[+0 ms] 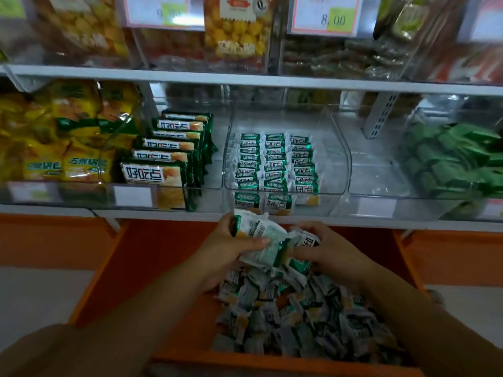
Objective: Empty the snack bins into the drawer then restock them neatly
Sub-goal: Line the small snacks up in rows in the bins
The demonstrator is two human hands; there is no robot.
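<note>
Nearest, an orange drawer (152,268) stands pulled open below the shelf, and a loose heap of small snack packets (299,322) fills its right and middle part, jumbled at all angles. Both forearms reach over that heap to the drawer's far end.

There the left hand (226,240) has its fingers and thumb curled round a bundle of packets (261,235), white and green, held just above the heap and just below the shelf edge. The right hand (334,251) is close beside it, fingers bent over another packet (306,240) with dark lettering, which touches the bundle. The two hands nearly meet over the packets.

Directly beyond them, on the shelf, sits the clear middle bin (337,148). In it lie three tidy rows of packets (275,164) of the same green-and-white kind, overlapped front to back.

To the left of that bin a file of larger green packs (168,159) stands upright, and further left lie yellow bags (54,148). Well to the right is a pile of plain green packets (457,159).

Farthest, the upper shelf carries more bagged snacks and a price tag (326,17) reading 8,00.
</note>
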